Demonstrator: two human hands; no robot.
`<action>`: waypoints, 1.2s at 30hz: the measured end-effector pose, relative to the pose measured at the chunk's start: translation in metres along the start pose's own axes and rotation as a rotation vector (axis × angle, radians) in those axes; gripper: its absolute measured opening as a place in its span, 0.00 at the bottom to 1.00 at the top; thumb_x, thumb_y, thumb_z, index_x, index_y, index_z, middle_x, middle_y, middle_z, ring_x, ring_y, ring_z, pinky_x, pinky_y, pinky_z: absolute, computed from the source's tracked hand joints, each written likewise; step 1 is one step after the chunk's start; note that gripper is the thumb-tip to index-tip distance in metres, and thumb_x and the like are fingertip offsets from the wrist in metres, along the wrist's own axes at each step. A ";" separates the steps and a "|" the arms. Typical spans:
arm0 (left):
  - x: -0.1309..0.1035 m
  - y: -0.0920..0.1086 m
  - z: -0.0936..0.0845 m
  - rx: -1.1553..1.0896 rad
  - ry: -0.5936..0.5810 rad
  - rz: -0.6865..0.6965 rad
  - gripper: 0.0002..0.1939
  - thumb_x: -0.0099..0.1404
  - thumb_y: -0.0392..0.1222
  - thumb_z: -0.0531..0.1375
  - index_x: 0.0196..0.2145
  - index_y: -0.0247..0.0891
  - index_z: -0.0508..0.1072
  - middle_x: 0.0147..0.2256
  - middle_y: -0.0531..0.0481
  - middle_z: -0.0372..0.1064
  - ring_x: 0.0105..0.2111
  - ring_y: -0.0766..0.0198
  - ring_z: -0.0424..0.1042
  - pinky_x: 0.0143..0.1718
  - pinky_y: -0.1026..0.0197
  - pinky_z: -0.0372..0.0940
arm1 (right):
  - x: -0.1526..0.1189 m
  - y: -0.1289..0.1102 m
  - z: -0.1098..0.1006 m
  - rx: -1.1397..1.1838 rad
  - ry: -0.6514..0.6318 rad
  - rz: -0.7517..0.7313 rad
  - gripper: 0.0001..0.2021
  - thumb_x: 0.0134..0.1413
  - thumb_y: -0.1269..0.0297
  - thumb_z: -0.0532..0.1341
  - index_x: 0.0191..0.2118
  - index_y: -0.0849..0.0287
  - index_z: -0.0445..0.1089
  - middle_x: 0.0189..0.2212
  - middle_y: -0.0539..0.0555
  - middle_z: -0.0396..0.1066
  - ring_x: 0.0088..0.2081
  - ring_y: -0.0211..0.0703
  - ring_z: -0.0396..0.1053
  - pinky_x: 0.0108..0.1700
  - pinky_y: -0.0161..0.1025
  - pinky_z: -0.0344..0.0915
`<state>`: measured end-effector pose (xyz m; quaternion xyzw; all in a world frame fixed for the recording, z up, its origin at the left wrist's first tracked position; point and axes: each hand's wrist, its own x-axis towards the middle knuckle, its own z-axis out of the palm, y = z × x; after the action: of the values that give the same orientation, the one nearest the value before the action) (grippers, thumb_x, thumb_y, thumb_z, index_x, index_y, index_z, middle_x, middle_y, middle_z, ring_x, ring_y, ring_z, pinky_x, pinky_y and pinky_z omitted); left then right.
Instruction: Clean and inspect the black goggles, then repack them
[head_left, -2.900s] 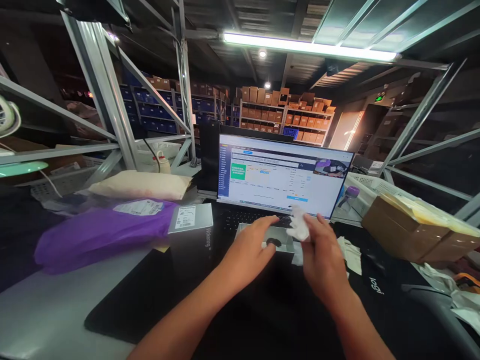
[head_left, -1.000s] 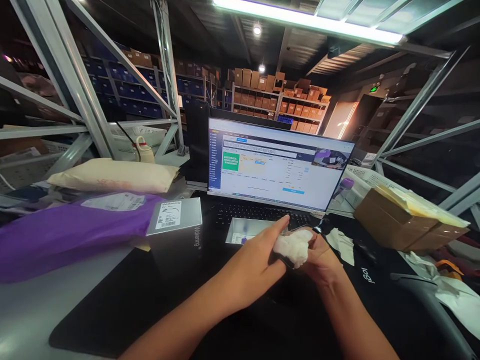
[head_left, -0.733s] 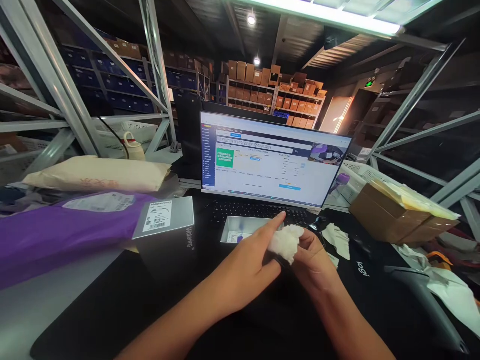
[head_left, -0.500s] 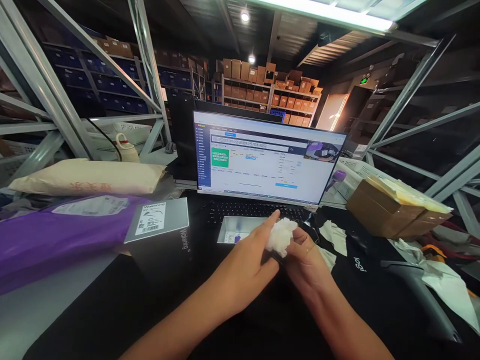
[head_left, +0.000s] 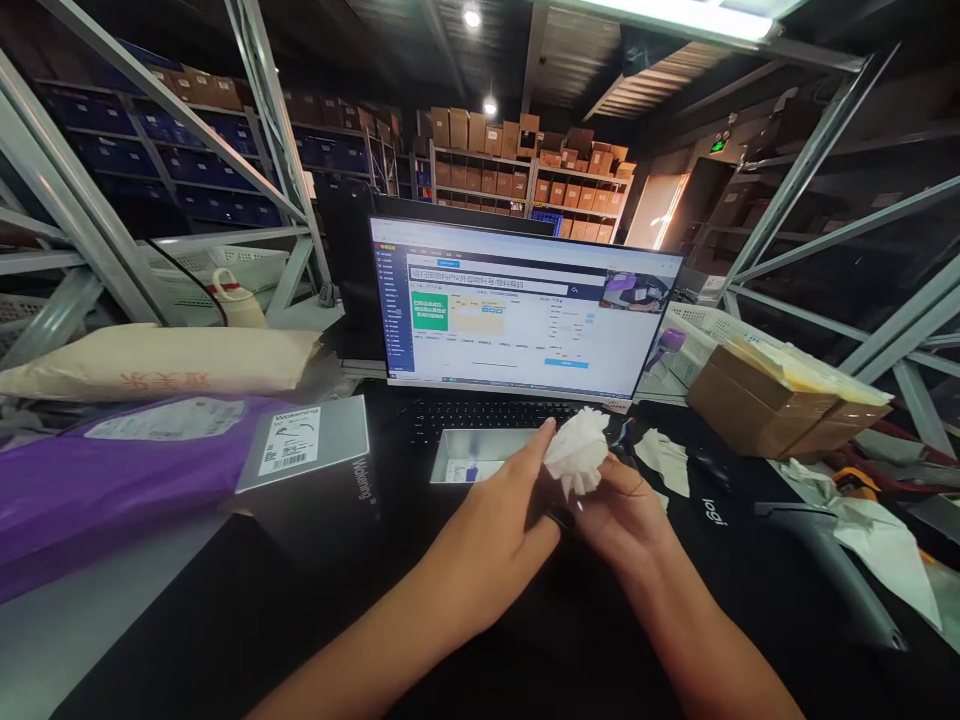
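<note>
Silver box (head_left: 480, 447) open toward desk's (head_left: 112, 610) far edge; handling looks midway: crumpled white tissue (head_left: 576, 450) outside box, over mid-desk, pinched in right hand's (head_left: 628, 512) grip. Left hand's (head_left: 487, 530) grip: can't tell.

The head camera looks forward and down, close above both hands (head_left: 491, 520), facing the monitor (head_left: 502, 335).

wad (head_left: 576, 448): white | open box (head_left: 491, 446): silver-grey | parcel (head_left: 135, 485): purple | mat (head_left: 315, 590): black | carton (head_left: 750, 408): brown
</note>
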<state>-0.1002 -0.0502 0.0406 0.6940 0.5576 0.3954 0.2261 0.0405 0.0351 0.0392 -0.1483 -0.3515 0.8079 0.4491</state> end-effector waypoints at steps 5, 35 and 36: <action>0.001 -0.001 0.000 -0.011 0.018 0.013 0.43 0.63 0.32 0.54 0.71 0.49 0.42 0.68 0.54 0.52 0.66 0.57 0.56 0.67 0.51 0.54 | 0.003 0.001 -0.005 0.019 0.032 0.065 0.17 0.29 0.65 0.78 0.31 0.55 0.78 0.28 0.48 0.78 0.33 0.41 0.73 0.43 0.38 0.71; -0.003 -0.017 -0.033 -0.016 0.394 0.080 0.32 0.69 0.37 0.54 0.68 0.51 0.53 0.67 0.48 0.54 0.67 0.54 0.55 0.68 0.46 0.53 | 0.025 -0.049 -0.039 -0.341 -0.014 -0.241 0.18 0.35 0.62 0.77 0.37 0.58 0.77 0.30 0.52 0.76 0.30 0.39 0.67 0.35 0.34 0.62; -0.003 -0.016 -0.033 -0.013 0.397 0.082 0.32 0.69 0.37 0.54 0.68 0.51 0.53 0.67 0.48 0.54 0.67 0.54 0.55 0.68 0.46 0.53 | 0.023 -0.047 -0.037 -0.360 -0.045 -0.234 0.18 0.36 0.61 0.76 0.37 0.59 0.77 0.30 0.52 0.76 0.30 0.38 0.66 0.34 0.34 0.62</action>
<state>-0.1367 -0.0526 0.0468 0.6231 0.5600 0.5369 0.0997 0.0779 0.0868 0.0479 -0.1661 -0.5147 0.6776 0.4983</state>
